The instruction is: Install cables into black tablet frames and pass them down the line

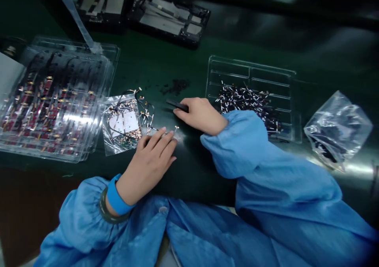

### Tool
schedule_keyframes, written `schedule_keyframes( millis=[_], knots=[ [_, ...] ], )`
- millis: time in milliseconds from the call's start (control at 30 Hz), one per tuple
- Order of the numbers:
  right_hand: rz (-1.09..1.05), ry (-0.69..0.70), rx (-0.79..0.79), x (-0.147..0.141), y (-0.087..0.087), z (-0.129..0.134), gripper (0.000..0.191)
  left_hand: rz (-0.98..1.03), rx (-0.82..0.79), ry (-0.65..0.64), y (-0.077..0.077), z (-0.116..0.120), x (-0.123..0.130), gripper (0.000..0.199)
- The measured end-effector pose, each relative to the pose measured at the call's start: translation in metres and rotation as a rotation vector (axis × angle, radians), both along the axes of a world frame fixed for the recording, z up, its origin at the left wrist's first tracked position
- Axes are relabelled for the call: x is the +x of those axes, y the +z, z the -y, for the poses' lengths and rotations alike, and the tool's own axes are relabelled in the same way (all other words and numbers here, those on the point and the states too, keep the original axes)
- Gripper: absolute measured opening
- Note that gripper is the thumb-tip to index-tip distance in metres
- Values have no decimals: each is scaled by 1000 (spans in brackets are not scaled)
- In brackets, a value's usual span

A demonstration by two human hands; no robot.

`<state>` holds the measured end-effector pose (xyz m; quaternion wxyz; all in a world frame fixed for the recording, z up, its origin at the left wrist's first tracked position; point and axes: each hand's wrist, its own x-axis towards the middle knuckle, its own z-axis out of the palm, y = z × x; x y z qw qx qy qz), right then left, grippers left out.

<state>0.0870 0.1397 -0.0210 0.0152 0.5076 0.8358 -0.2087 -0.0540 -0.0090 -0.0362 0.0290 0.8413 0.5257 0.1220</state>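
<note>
My left hand (pixel 152 162) lies palm down on the dark green table, its fingertips together over a small part whose gold-coloured end (pixel 177 127) sticks out past them; the rest is hidden. Dark tweezers (pixel 179 106) are held in my right hand (pixel 201 115), their tips pointing left above the table. Beside my left hand, a clear bag (pixel 127 125) holds small gold-tipped parts and white labels, with loose black cables (pixel 148 115) at its right edge. A small heap of black bits (pixel 177 86) lies beyond the tweezers.
Stacked clear trays (pixel 85 140) of red and gold parts stand at the left. Right of centre, a clear tray (pixel 251 67) contains many black-and-white pieces. A crumpled plastic bag (pixel 340 125) lies far right. Black frames (pixel 168 16) are at the back.
</note>
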Motion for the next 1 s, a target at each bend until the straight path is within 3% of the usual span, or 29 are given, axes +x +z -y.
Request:
schedule_keyframes(
  millis=[100, 233, 400, 667, 833, 1000],
  knots=[
    [-43, -45, 127, 14, -1, 0, 18, -92, -26, -10, -6, -2, 8, 35],
    [-184, 127, 199, 28, -5, -6, 18, -123, -25, 19, -8, -4, 13, 36],
    [-195, 270, 160, 28, -15, -9, 24, -127, -35, 44, -7, -5, 17, 37],
    [-60, 223, 202, 29, -9, -4, 33, -98, -45, 49, -8, -6, 17, 38],
    [-112, 224, 179, 31, -11, -4, 23, -86, -40, 52, -7, -7, 17, 37],
    [-22, 175, 170, 25, -9, -1, 22, -73, -40, 52, -8, -7, 17, 37]
  ],
)
